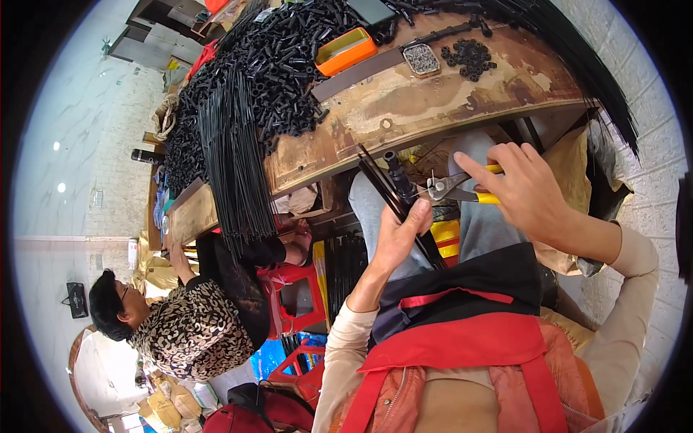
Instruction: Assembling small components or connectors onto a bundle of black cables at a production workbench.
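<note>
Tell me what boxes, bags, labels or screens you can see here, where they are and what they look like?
Orange box: on the wooden workbench beside the heap of black tubes; shallow, rectangular, with a pale inside.
Small tray: on the workbench right of the orange box; rectangular, grey, full of tiny metal bits.
Yellowish sacks: on the floor at lower left; crumpled.
No screens or clear labels show.

left hand (395,234) grips a bunch of black rods (393,198), right hand (523,191) squeezes yellow-handled pliers (451,187) at the rods' tip (workbench (433,94) just above).
</note>
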A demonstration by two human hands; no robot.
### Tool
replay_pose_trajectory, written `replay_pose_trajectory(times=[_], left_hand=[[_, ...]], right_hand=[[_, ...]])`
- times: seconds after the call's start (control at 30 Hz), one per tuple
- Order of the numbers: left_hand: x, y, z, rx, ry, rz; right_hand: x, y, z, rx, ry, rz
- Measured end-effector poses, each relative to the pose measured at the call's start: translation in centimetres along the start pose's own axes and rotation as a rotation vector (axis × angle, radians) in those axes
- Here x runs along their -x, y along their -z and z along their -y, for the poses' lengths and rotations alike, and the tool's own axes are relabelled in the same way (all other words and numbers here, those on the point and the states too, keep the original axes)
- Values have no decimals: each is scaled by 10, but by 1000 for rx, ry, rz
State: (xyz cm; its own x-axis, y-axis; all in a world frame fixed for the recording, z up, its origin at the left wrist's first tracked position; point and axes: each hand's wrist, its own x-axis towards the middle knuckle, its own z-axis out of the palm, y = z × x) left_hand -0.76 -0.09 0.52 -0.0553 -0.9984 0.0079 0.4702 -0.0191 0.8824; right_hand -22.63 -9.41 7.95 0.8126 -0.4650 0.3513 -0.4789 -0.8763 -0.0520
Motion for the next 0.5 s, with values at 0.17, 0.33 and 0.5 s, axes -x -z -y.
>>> replay_pose_trajectory(times=[0.17, 0.33, 0.5], left_hand=[[-2, -4, 0, -101, -13, 10], [-1, -4, -1, -115, -27, -13], [2, 1, 2, -75, -31, 35]], right_hand=[[4, -4, -3, -137, -90, 90], [3, -2, 4, -222, -90, 72], [0, -3, 6, -222, -92, 71]])
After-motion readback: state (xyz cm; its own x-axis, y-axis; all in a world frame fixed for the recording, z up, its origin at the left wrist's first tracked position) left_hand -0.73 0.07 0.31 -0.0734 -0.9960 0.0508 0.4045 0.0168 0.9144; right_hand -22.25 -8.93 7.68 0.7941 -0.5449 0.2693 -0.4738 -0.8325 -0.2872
